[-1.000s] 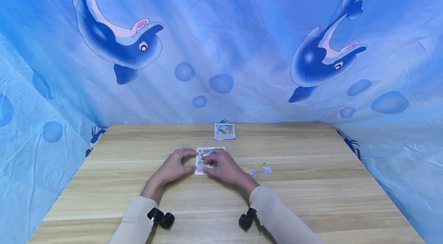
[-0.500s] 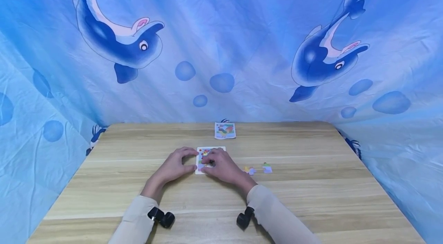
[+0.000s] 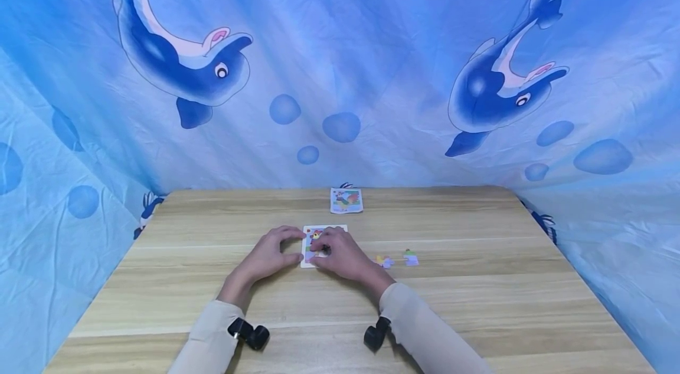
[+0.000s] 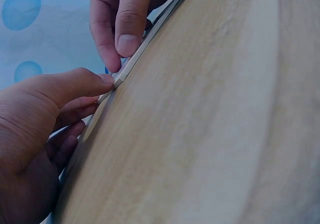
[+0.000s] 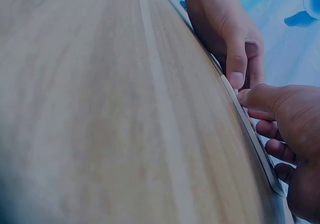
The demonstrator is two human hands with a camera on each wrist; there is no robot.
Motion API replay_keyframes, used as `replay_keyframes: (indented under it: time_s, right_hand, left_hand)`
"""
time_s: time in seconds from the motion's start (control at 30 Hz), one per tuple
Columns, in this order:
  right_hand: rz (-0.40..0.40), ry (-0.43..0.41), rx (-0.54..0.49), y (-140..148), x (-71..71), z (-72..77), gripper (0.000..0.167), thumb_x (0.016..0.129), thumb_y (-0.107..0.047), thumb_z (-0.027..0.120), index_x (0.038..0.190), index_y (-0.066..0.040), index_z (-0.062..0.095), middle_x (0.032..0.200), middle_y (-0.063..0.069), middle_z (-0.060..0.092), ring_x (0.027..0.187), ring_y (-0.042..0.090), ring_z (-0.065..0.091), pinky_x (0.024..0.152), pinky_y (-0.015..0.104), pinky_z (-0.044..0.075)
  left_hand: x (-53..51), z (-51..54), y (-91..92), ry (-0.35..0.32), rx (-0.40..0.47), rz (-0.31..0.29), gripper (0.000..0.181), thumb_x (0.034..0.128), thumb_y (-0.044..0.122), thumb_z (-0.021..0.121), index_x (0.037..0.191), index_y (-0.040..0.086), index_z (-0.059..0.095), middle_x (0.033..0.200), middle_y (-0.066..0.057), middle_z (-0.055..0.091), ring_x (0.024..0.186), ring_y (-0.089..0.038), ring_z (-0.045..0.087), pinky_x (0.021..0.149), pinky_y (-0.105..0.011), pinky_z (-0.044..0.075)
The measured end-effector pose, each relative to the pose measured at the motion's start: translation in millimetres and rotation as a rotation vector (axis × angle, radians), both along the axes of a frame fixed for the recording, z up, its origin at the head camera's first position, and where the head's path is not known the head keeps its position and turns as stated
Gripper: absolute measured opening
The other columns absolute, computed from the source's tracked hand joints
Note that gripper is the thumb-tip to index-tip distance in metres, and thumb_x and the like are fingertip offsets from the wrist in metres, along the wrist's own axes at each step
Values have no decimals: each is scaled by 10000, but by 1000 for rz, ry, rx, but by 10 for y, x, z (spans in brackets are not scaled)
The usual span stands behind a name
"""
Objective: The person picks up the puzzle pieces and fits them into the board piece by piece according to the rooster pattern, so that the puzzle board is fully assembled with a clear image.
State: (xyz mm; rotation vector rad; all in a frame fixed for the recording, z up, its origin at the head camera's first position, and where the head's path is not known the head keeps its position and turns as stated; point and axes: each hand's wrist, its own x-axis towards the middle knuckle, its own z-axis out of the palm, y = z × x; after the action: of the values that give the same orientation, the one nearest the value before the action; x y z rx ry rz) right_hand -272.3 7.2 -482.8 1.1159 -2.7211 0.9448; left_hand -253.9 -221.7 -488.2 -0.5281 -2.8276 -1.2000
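A small white-bordered jigsaw puzzle board (image 3: 306, 265) with a colourful picture lies flat on the table. My left hand (image 3: 272, 254) holds its left edge, thumb at the lower corner and fingers higher up. Reaching over the board from the right, my right hand (image 3: 344, 254) has thumb and index finger curled round a small pale puzzle piece (image 3: 320, 253) above the left part of the picture. That hand hides most of the piece and the board's right half. In the left wrist view the thumb (image 4: 95, 83) touches the board's corner.
Loose puzzle pieces lie to the right: a yellow and lilac one (image 3: 386, 262) beside my right wrist, and a green and lilac one (image 3: 411, 258) farther out. A picture card (image 3: 346, 200) showing a rooster lies at the table's (image 3: 451, 315) back edge, before a blue dolphin curtain (image 3: 393, 67).
My right thumb and index finger have shifted very slightly left over the board. My left hand stays at the board's edge, and the loose pieces lie unchanged.
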Motion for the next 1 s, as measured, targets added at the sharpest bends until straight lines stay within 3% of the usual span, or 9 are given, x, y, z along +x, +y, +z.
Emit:
replay_keyframes:
  time_s: [0.17,0.4,0.63,0.87,1.0]
  right_hand:
    - [-8,-3,7,10,-12,-1,189,893,-263,810,1056,-168,798,1081,-11,742,1085,181,620,983,357,516]
    - [58,21,3,94,30,4,189,936,-246,744,1094,-151,785,1127,-2,724,1092,163,618,975,335,526]
    - [5,-1,-7,517,124,72,250,928,-243,743,1154,-139,762,1140,-1,682,1079,162,595,973,359,530]
    - [-55,-15,-57,994,201,142,231,895,-187,787,1110,-103,769,1091,15,687,1057,189,622,940,405,570]
    - [-114,-28,-55,1250,199,106,223,878,-194,808,1090,-134,775,1067,-27,683,1021,150,621,901,350,576]
  left_hand:
    - [-13,7,1,7,-6,-1,460,851,178,807,1298,135,704,1397,-95,642,1362,-366,552,1182,-593,405]
    - [20,7,-42,-3,-1,8,456,845,164,809,1287,117,707,1406,-121,632,1368,-400,536,1177,-626,390]
    - [11,-11,-12,-19,2,-1,468,861,195,800,1314,138,695,1434,-115,615,1393,-400,515,1198,-625,367]
    - [9,-22,-7,15,-17,-2,458,855,205,815,1295,144,705,1430,-125,625,1377,-401,535,1189,-622,379]
    - [13,-12,-11,5,-7,-5,459,858,209,814,1299,146,704,1437,-124,619,1386,-397,527,1195,-618,375]
